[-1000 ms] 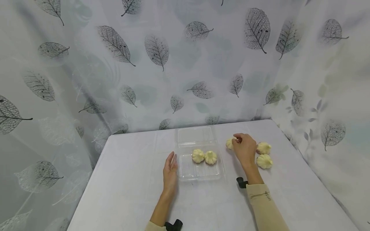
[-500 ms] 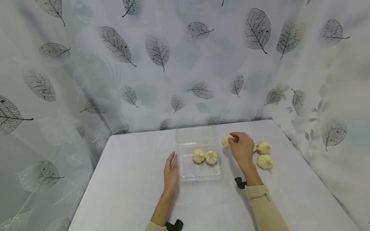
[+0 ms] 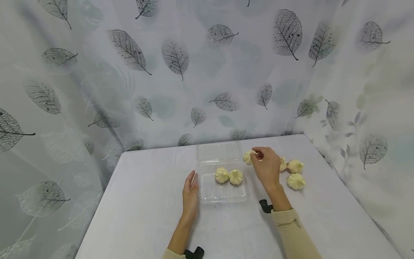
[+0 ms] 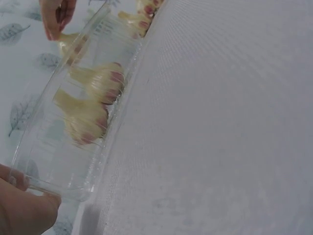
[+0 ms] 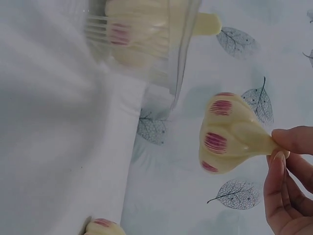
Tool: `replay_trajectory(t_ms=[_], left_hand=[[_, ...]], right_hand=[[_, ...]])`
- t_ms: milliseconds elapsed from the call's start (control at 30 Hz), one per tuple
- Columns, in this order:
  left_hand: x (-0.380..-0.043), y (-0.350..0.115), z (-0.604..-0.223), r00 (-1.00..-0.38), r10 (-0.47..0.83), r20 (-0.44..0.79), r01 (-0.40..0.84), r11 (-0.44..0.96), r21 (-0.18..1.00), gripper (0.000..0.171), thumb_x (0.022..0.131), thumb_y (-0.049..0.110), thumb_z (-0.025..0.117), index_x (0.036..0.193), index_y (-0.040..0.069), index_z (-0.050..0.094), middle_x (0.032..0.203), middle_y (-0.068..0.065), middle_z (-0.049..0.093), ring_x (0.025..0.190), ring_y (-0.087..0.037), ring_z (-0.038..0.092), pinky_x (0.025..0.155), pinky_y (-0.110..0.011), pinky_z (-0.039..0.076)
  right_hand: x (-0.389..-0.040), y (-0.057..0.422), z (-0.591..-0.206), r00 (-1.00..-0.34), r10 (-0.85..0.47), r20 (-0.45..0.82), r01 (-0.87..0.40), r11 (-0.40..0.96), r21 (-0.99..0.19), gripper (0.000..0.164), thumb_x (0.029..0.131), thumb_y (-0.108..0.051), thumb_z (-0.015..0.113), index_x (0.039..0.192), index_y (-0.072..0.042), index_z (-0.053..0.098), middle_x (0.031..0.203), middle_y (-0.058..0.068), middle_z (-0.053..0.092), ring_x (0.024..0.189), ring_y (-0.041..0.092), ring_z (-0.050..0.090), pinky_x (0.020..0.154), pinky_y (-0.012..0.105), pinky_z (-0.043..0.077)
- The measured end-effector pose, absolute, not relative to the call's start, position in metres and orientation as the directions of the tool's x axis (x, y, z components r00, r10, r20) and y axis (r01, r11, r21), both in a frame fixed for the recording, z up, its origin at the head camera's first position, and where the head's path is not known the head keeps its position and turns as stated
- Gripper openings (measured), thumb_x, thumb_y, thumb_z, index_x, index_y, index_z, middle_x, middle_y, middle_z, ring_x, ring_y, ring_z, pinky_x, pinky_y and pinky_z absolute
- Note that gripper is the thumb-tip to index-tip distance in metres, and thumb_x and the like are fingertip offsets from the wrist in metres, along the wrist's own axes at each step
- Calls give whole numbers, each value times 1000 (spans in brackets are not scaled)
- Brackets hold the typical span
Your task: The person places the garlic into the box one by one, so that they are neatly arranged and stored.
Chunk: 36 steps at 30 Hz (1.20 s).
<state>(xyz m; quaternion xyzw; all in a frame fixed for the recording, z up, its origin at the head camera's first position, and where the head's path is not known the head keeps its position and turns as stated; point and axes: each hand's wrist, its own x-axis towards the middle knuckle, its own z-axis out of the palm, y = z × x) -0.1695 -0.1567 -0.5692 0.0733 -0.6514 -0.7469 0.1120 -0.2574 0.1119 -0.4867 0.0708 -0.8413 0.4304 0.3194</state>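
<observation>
Right hand [image 3: 267, 166] and held garlic [image 3: 248, 157] have shifted left since the earlier frame, baring more of the inner loose garlic [image 3: 283, 165]. Left hand [image 3: 191, 194] and box [image 3: 209, 189] much as they were.

Right hand: thumb and fingertips pinched narrow on the stalk, bulb downward, raised off the table [image 3: 145, 201], just right of the open lid [image 3: 218, 153], toward the table's far edge. Left hand: fingers extended along the box's left wall.

Tally, as I judge it: roughly a third placed. Left boxed garlic [image 3: 221, 175] and right boxed garlic [image 3: 236, 177] sit side by side toward the box's back edge, touching or nearly so. One in transit. Three outside, toward the table's right edge: the inner one, back loose garlic [image 3: 295, 166], front loose garlic [image 3: 295, 181].

Hard to see: inner loose garlic partly behind the right hand; anything else behind that hand, cannot tell. Clear plastic blurs the box's walls. Left wrist view crops the loose group at its top and the left hand at its lower left corner; right wrist view cuts the box and a loose garlic.
</observation>
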Motion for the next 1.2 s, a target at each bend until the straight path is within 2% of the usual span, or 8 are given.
replay_trajectory(t_ms=[233,500,667,900,1200], left_hand=[[-170,-158,-569,-964,-263,38,76,-137,988,52,109,0,38,161,7,35,167,-13,35,156,-26,30,128,-40,23],[-169,-159,-569,-966,-257,30,69,-144,987,52,110,1,38,161,8,35,168,-11,34,156,-26,29,128,-39,23],[-170,-158,-568,-967,-255,24,62,-145,988,53,109,0,37,161,8,34,168,-12,33,156,-26,29,128,-38,24],[-170,-158,-567,-968,-252,18,58,-153,987,52,110,1,37,161,8,34,168,-11,33,156,-25,29,128,-37,24],[-170,-158,-565,-966,-258,24,63,-143,988,53,109,-1,38,161,6,34,168,-13,33,156,-27,29,127,-39,24]], right_hand=[[-251,102,-479,-769,111,629,-443,617,-651,18,88,-4,82,105,-2,79,94,12,73,77,25,69,66,38,57],[-243,90,-474,-740,57,670,-513,596,-618,18,86,0,82,104,-1,79,93,12,73,76,25,70,66,43,61],[-238,82,-472,-743,22,669,-530,590,-609,18,87,-2,83,104,-2,79,95,11,73,78,22,70,68,39,61],[-235,73,-472,-733,-7,680,-562,568,-601,18,87,0,82,104,-1,78,95,10,73,78,22,70,68,43,61],[-231,64,-474,-731,-29,682,-576,563,-592,19,86,-3,84,105,-4,79,96,8,72,79,19,69,69,37,61]])
